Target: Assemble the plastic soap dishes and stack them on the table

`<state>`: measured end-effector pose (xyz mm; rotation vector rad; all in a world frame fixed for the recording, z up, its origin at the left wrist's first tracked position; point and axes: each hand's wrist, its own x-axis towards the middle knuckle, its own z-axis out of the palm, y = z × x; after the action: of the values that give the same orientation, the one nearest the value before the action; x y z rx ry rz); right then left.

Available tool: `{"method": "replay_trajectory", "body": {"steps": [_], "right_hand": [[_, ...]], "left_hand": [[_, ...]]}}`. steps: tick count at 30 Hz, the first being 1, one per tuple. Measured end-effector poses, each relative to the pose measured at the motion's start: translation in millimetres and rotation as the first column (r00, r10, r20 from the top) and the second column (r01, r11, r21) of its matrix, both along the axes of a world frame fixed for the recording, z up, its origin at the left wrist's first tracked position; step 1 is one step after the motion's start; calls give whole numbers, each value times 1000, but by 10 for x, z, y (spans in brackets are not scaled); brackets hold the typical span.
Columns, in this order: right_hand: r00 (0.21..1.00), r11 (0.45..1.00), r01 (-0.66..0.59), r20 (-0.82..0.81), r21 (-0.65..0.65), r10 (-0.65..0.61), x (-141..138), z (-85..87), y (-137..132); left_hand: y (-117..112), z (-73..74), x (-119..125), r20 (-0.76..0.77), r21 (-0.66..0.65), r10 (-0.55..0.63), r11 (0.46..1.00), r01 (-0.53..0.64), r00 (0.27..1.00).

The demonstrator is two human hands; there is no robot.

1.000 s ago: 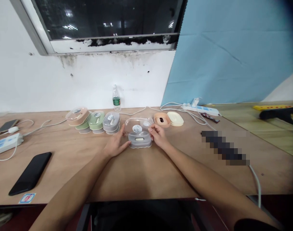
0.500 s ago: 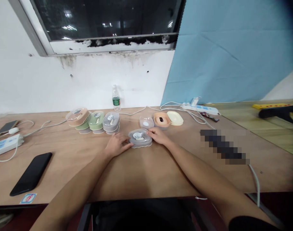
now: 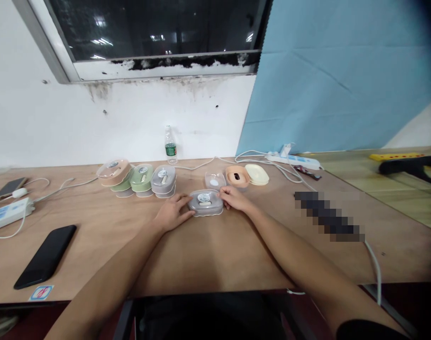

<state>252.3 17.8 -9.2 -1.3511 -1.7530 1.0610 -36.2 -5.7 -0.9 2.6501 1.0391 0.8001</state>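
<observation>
A grey oval box (image 3: pixel 205 208) with a clear lid and a round white sticker lies flat on the table in front of me. My left hand (image 3: pixel 172 213) holds its left end, thumb at the near corner and fingers at the far side. At the right end, the fingers of my right hand (image 3: pixel 234 198) are curled against the lid's edge. Just behind stand a clear lid or tray (image 3: pixel 215 180), an orange box (image 3: pixel 237 176) with a dark opening and some pale yellow lids (image 3: pixel 257 174).
Stacked lidded boxes stand at the back left: orange (image 3: pixel 113 172), green (image 3: pixel 142 179) and grey (image 3: pixel 163 180). Behind them is a plastic bottle (image 3: pixel 170 148). A black phone (image 3: pixel 46 256) lies front left. Power strips (image 3: pixel 300 161) and cables run along the back and left.
My right hand's fingers have slid from the top of the lid to its right edge and curled more. My left hand has barely moved.
</observation>
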Motion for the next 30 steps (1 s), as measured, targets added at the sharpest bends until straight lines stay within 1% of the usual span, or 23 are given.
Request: {"method": "replay_trajectory", "body": {"steps": [3, 6, 12, 15, 17, 19, 21, 23, 26, 30], "right_hand": [[999, 1000, 7, -31, -4, -7, -15, 9, -7], [999, 1000, 8, -53, 7, -8, -30, 28, -28], [998, 1000, 7, -65, 23, -6, -32, 14, -24], [999, 999, -30, -39, 35, 31, -24, -13, 3], [998, 997, -61, -28, 49, 62, -24, -21, 14], [997, 995, -77, -20, 61, 78, -31, -20, 13], [997, 995, -75, -11, 72, 76, -40, -13, 4], [998, 994, -69, -6, 80, 70, -44, -12, -6], [998, 995, -59, -16, 87, 60, -36, -31, -4], [994, 995, -35, -96, 92, 43, -10, -71, 26]], "left_hand": [[12, -16, 0, -15, -24, -4, 1000, 4, 1000], [28, -29, 8, -6, -3, 24, 1000, -24, 1000], [47, -48, 5, 63, -15, 21, 1000, -20, 998], [54, -67, -18, 106, -36, 13, 999, -9, 994], [60, -89, -34, 105, -73, 2, 997, 6, 994], [72, -117, -49, 68, -130, -24, 991, 33, 997], [88, -142, -59, 24, -178, -60, 982, 64, 998], [100, -151, -63, 19, -194, -83, 977, 85, 996], [93, -115, -62, 63, -148, -92, 984, 100, 994], [50, -24, -66, 83, 6, -92, 996, 92, 992]]}}
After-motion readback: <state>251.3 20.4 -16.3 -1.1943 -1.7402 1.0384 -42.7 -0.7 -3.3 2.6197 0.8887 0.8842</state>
